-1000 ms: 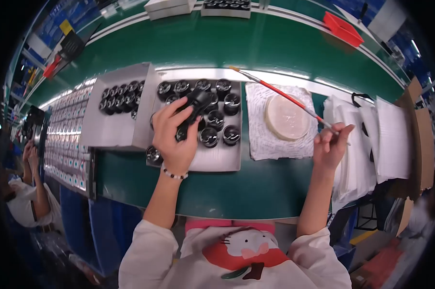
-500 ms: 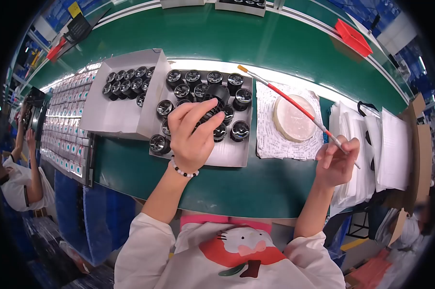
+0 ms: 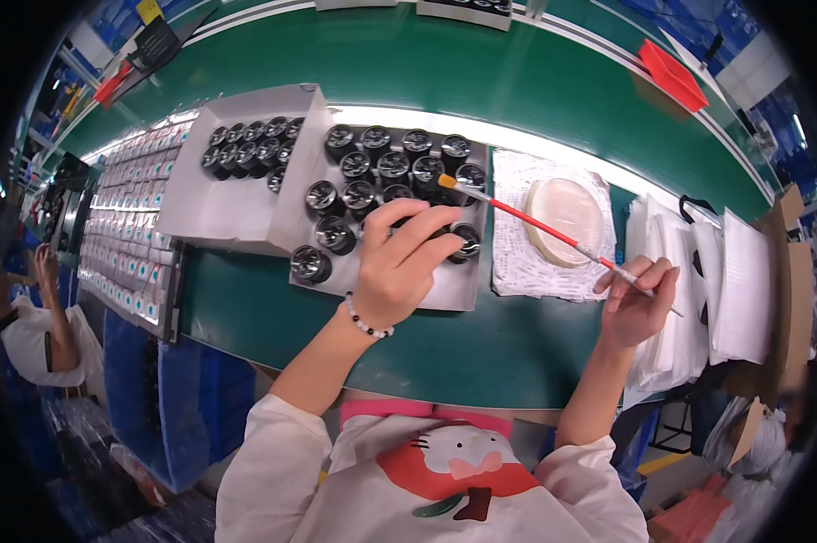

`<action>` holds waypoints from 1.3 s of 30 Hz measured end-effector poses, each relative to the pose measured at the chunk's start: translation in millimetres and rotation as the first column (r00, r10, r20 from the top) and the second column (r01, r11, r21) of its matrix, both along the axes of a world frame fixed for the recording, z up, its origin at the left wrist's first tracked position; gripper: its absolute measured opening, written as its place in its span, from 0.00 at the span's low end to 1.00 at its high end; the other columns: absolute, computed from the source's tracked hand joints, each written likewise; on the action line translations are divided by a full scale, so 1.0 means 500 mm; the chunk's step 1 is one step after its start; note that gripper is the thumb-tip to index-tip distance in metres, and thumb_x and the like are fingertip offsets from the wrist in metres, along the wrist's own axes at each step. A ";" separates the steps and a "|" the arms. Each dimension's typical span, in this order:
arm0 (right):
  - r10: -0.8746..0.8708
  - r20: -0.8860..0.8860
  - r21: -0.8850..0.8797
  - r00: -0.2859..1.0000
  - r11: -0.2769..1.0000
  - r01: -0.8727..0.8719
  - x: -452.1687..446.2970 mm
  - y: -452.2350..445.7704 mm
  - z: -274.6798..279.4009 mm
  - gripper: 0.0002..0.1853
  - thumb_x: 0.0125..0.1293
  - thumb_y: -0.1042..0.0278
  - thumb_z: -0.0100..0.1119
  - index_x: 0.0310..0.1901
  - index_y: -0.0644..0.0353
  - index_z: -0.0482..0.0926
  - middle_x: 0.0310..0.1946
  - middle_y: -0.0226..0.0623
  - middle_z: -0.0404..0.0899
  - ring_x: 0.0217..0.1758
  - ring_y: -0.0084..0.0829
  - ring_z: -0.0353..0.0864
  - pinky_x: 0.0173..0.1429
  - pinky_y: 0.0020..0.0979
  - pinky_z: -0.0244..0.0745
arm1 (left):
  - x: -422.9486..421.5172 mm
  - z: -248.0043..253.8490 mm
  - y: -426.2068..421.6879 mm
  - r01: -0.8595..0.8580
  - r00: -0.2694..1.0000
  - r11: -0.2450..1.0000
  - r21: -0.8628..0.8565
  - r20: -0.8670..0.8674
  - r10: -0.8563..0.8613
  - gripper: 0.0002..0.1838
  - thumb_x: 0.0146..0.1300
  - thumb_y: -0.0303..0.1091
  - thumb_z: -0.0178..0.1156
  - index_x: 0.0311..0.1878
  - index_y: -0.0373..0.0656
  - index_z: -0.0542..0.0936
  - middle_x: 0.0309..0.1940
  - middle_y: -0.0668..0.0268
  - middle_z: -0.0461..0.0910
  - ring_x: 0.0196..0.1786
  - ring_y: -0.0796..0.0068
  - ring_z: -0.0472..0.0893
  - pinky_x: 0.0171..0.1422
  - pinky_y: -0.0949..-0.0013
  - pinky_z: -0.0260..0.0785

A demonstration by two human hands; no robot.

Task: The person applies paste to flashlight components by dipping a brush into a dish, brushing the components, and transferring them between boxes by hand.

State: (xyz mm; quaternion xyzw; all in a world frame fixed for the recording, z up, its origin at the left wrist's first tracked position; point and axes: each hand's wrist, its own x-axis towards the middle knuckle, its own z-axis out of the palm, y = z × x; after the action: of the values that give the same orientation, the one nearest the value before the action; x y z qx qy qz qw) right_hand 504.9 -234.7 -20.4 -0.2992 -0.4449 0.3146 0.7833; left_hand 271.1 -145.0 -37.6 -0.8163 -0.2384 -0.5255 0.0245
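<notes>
My left hand (image 3: 395, 271) reaches over the shallow white tray (image 3: 445, 297), its bent fingers above black cylinders with shiny, glassy tops (image 3: 340, 142). Whether it grips one is hidden beneath the fingers. My right hand (image 3: 639, 303) pinches a red-handled paintbrush (image 3: 540, 226) near its pale rear end. The brush slants up to the left, its yellow bristles over the tray's right side beside a cylinder. Below the brush, a round pale disc or dish (image 3: 567, 222) rests on a printed white cloth or paper (image 3: 513, 271).
A white box (image 3: 218, 213) with several black cylinders stands left of the tray, beside rows of small packaged pieces (image 3: 128, 217). White sheets or sleeves (image 3: 666, 308) and an open carton (image 3: 793, 308) are at right. A red bin (image 3: 673, 75) lies behind. Another person's arm (image 3: 56, 317) shows far left.
My left hand has lowered toward the tray and moved right; the black piece it held up earlier is no longer seen raised. The brush tip has come down over the cylinders. The view has shifted.
</notes>
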 end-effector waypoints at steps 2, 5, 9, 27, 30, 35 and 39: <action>-0.009 0.021 -0.020 1.000 1.000 0.009 -0.002 0.000 -0.001 0.19 0.66 0.62 0.26 0.22 0.58 0.63 0.12 0.37 0.65 0.08 0.22 0.61 0.20 0.31 0.73 | 0.002 0.002 -0.003 -0.015 1.000 1.000 -0.007 0.019 0.015 0.15 0.31 0.15 0.55 0.25 0.44 0.78 0.35 0.69 0.77 0.40 0.66 0.69 0.42 0.72 0.63; -0.022 0.012 -0.044 1.000 0.999 0.023 -0.006 0.000 0.006 0.19 0.66 0.62 0.26 0.22 0.59 0.64 0.12 0.37 0.64 0.07 0.22 0.60 0.20 0.31 0.73 | 0.003 0.002 -0.004 0.002 0.999 1.000 0.012 0.037 -0.002 0.15 0.30 0.16 0.55 0.26 0.44 0.78 0.36 0.69 0.77 0.40 0.66 0.69 0.43 0.72 0.62; -0.039 0.030 -0.039 0.999 0.998 0.040 -0.004 -0.001 0.004 0.19 0.66 0.63 0.26 0.21 0.59 0.64 0.11 0.37 0.64 0.06 0.22 0.58 0.20 0.32 0.74 | 0.001 -0.002 -0.001 -0.029 0.998 0.999 0.030 0.053 0.027 0.14 0.31 0.17 0.56 0.25 0.45 0.78 0.35 0.69 0.77 0.40 0.67 0.68 0.42 0.72 0.63; -0.024 0.048 0.037 0.999 0.999 0.023 -0.002 -0.008 0.004 0.19 0.65 0.64 0.27 0.19 0.61 0.63 0.09 0.39 0.61 0.09 0.24 0.60 0.23 0.39 0.76 | -0.004 -0.003 0.006 -0.114 0.990 0.989 0.097 0.090 0.105 0.17 0.26 0.14 0.56 0.23 0.46 0.78 0.33 0.68 0.77 0.38 0.67 0.69 0.40 0.73 0.63; -0.035 0.048 0.042 0.998 0.999 0.033 -0.005 -0.008 0.006 0.19 0.65 0.64 0.27 0.19 0.61 0.62 0.10 0.39 0.61 0.09 0.25 0.60 0.24 0.40 0.76 | -0.006 -0.002 0.007 -0.116 0.990 0.988 0.102 0.090 0.107 0.17 0.27 0.14 0.56 0.23 0.46 0.78 0.33 0.68 0.77 0.38 0.67 0.69 0.41 0.72 0.63; -0.068 -0.023 0.044 0.997 0.997 0.068 -0.001 -0.013 0.015 0.20 0.65 0.63 0.27 0.19 0.60 0.63 0.10 0.38 0.62 0.10 0.25 0.61 0.24 0.39 0.77 | -0.004 -0.001 0.011 -0.139 0.984 0.986 0.091 0.123 0.128 0.17 0.27 0.13 0.57 0.23 0.46 0.78 0.34 0.69 0.77 0.38 0.66 0.69 0.41 0.72 0.63; -0.074 -0.095 0.031 0.993 0.996 0.078 -0.002 -0.013 0.013 0.20 0.66 0.63 0.26 0.20 0.59 0.63 0.10 0.37 0.62 0.09 0.24 0.61 0.25 0.39 0.77 | 0.000 -0.005 0.007 -0.079 0.995 0.994 0.071 0.069 0.074 0.15 0.28 0.15 0.56 0.23 0.46 0.78 0.34 0.69 0.77 0.39 0.67 0.69 0.40 0.73 0.63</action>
State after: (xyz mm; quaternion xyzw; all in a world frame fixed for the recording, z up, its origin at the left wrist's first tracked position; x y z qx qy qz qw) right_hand 503.8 -241.2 -13.7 -0.2871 -0.4013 0.2905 0.8198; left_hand 271.1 -141.6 -39.9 -0.7873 -0.2507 -0.5593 0.0669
